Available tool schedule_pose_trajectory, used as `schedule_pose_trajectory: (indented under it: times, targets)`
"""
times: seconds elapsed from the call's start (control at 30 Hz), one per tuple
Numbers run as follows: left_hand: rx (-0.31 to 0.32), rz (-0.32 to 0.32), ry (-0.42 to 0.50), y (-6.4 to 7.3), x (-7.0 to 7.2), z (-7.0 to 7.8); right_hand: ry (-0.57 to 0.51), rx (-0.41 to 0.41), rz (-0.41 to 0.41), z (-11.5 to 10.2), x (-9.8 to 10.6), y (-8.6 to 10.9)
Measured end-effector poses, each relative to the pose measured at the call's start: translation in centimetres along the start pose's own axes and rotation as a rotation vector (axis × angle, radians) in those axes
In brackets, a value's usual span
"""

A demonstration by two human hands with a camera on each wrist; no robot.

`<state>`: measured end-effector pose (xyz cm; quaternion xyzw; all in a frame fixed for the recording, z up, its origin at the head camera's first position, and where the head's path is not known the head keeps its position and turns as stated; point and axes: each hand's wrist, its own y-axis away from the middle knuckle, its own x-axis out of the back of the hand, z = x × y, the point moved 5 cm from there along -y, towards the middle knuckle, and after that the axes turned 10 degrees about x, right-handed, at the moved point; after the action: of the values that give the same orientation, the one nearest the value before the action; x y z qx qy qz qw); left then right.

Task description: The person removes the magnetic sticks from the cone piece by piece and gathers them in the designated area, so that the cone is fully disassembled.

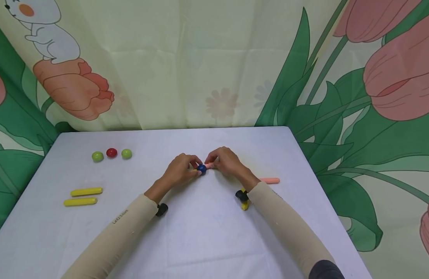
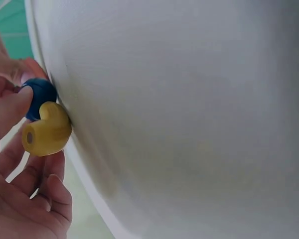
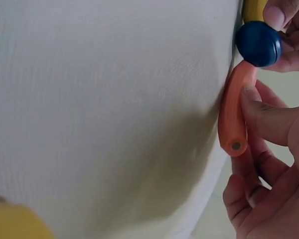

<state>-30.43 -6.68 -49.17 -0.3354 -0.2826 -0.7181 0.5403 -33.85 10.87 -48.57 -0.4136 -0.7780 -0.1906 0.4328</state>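
My left hand [image 1: 179, 167] pinches a glossy blue ball [image 1: 202, 169] near the middle of the table. A short curved yellow rod [image 2: 49, 130] sits against that ball, its round end showing a grey metal dot. From the other side my right hand [image 1: 226, 159] pinches a curved orange rod [image 3: 233, 110] between thumb and fingers. One end of the orange rod touches the blue ball, while its free end shows a grey dot. In the head view, fingers hide most of both rods.
At the left lie two straight yellow rods [image 1: 86, 191]. Behind them stand a red ball [image 1: 111, 153] and two green balls [image 1: 126, 154]. A straight orange rod [image 1: 271, 180] extends past the right wrist, and a yellow piece [image 1: 245, 205] is partly hidden under the right wrist camera [image 1: 241, 195].
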Motion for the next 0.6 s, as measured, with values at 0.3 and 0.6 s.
schedule_pose_trajectory:
  times: [0.3,0.6]
  targets:
    - [-0.017,-0.026,-0.003,-0.1,0.1,-0.3,0.1,-0.094,-0.013,-0.2,0.4,1.0]
    - [-0.008,-0.045,-0.004,-0.2,0.0,-0.5,0.098,-0.198,-0.058,0.1,0.7,2.5]
